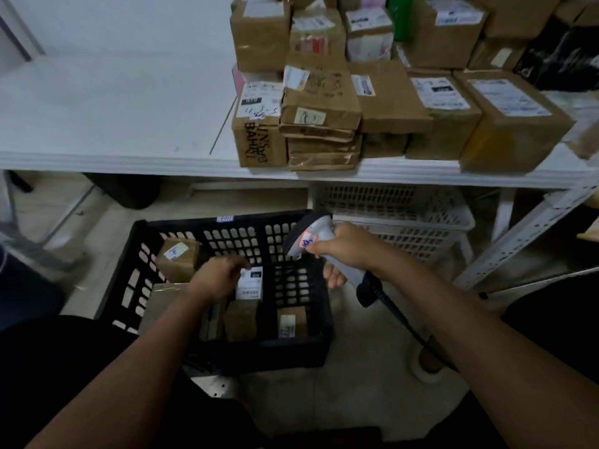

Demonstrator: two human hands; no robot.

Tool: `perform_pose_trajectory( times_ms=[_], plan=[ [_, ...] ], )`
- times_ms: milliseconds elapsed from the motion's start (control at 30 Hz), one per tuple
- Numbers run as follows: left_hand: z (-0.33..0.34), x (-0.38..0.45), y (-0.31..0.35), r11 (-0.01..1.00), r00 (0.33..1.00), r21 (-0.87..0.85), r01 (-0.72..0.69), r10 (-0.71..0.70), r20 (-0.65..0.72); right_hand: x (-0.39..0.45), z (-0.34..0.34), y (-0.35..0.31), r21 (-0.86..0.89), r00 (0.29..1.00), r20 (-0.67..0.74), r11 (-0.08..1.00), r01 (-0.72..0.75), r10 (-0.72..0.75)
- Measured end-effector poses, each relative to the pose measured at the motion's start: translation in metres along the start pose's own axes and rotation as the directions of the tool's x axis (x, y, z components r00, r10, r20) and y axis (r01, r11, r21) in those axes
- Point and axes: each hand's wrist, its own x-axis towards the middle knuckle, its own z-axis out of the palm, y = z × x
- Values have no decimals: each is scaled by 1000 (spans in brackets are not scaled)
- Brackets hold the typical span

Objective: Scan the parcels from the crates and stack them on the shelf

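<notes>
- Reaching down into the black crate (168, 338), your left hand (217, 277) has its fingers curled over the top edge of a parcel (249, 283) with a white label, pinching it; that parcel stands near the crate's middle.
- To the left of that hand, a small brown box (179, 259) with a white sticker sits tilted against the crate's far left corner.
- Below it, a flat brown parcel (162, 303) lies along the left wall, partly hidden by your forearm.
- Just right of your left wrist, two more boxes rest near the crate's near wall: a plain one (240, 322) and one with a white label (291, 321).
- Your right hand (348, 246) wraps tightly round the grey scanner (311, 236); its head points down and left toward the labelled parcel, above the crate's right rim.
- The scanner's dark cable (398, 314) runs down under your right forearm.
- Behind the scanner, a white crate (421, 215) sits under the shelf (113, 160).
- On the shelf's right half, brown parcels (382, 95) stand stacked and packed close together; the leftmost box (259, 144) has black writing on its front.
- At the far right, a black bag (564, 56) lies behind the stack.
</notes>
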Motion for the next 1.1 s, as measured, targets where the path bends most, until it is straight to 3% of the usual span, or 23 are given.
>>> perform_pose_trajectory(
  times_ms=[100,167,300,367,433,567,733,967,1100],
  plan=[
    [37,7,-16,994,974,-12,112,-107,200,25,16,12,9,998,13,998,-66,66],
    [58,18,-17,996,963,26,89,-92,254,41,22,21,32,993,-1,993,-118,118],
    [102,39,-3,967,907,202,-159,62,416,65,27,41,36,977,-5,977,-212,212],
    [127,48,8,964,873,132,-230,144,466,73,28,52,47,968,-11,967,-252,253],
    [146,57,15,886,791,184,-425,264,552,78,28,60,47,957,-27,957,-288,289],
    [167,72,16,848,736,218,-484,259,625,84,25,73,69,931,-34,930,-360,363],
    [188,77,12,711,649,326,-622,236,724,91,21,82,118,919,-55,916,-383,391],
    [195,79,6,729,694,366,-578,203,691,92,20,85,152,918,-62,913,-379,391],
    [191,79,-5,837,767,337,-432,144,625,86,18,82,157,919,-55,913,-378,390]
  ],
)
